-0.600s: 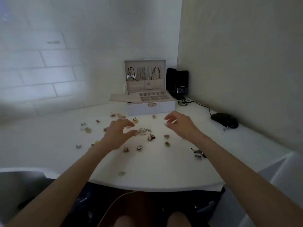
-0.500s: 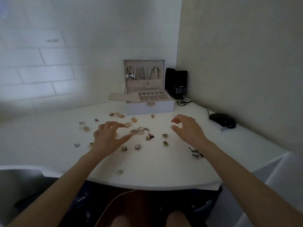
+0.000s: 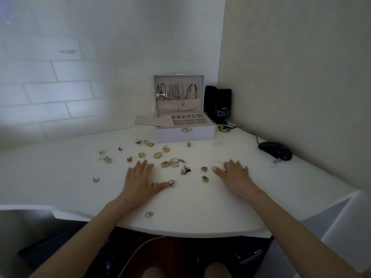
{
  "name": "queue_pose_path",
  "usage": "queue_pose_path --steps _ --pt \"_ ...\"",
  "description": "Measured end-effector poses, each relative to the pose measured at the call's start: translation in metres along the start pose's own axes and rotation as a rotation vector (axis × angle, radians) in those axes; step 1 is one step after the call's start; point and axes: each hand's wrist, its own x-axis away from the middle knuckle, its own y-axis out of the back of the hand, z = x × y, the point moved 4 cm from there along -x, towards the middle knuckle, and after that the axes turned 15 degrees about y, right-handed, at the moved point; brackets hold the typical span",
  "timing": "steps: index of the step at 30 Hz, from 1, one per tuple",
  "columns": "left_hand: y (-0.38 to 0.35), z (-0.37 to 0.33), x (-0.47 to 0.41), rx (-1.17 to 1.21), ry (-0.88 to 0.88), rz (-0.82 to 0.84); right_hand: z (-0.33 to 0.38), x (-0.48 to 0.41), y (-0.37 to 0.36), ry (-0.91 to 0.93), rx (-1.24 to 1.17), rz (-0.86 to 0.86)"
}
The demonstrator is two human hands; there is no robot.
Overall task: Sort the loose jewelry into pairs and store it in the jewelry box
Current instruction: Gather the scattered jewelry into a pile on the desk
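Several small gold earrings lie scattered over the white table, with a pink piece near the middle. The jewelry box stands open at the back, necklaces hanging in its lid and its compartment tray showing. My left hand lies flat on the table with fingers straight, its thumb tip beside a dark round earring. My right hand also lies flat and open, just right of two brown earrings. Neither hand holds anything.
Two black speakers stand right of the box in the corner, with a cable running to a black mouse. A single gold earring lies near the table's front edge. A silver piece lies apart at the left.
Both hands have come down from a raised, curled pose and now lie flat with fingers spread on the table. The right hand moved to the right, away from the middle.
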Motion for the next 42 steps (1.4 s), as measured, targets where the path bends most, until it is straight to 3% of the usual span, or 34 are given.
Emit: queue_pose_path --steps 3,9,13,15,17,19,24,27,30,34,37,40,42 --pt "-0.003 -0.008 -0.006 0.037 -0.044 -0.06 0.01 -0.012 -0.008 0.056 -0.024 -0.008" --pt "-0.004 -0.028 -0.013 0.218 -0.147 -0.005 0.038 -0.035 -0.02 0.1 -0.085 -0.004" --pt "0.004 -0.03 -0.01 0.473 -0.165 0.06 0.063 -0.03 -0.011 0.198 -0.52 -0.098" --pt "0.017 -0.025 -0.007 0.554 -0.169 0.093 0.063 -0.025 0.002 0.248 -0.615 -0.176" --pt "0.028 -0.018 -0.005 0.506 -0.212 0.19 0.049 -0.022 0.018 0.234 -0.536 -0.316" --pt "0.033 -0.008 0.001 0.326 -0.258 0.342 0.024 -0.021 0.033 0.109 -0.36 -0.444" --pt "0.021 0.003 0.02 -0.053 -0.322 0.545 -0.031 -0.013 0.05 -0.317 0.065 -0.325" --pt "0.016 -0.002 0.018 -0.014 -0.314 0.44 -0.048 -0.01 0.043 -0.433 0.051 -0.228" --pt "0.01 -0.004 0.007 0.036 -0.267 0.266 -0.053 -0.011 0.03 -0.415 0.013 -0.184" --pt "0.006 -0.013 -0.002 0.168 -0.203 0.113 -0.047 -0.014 0.022 -0.318 0.0 -0.226" --pt "0.004 -0.02 -0.007 0.226 -0.15 -0.004 -0.051 -0.014 0.03 -0.371 0.063 -0.309" --pt "0.008 -0.019 -0.009 0.306 -0.12 -0.1 -0.069 -0.009 0.034 -0.492 0.069 -0.253" --pt "0.018 -0.009 -0.015 0.369 -0.045 -0.241 -0.078 -0.009 0.033 -0.461 0.096 -0.207"
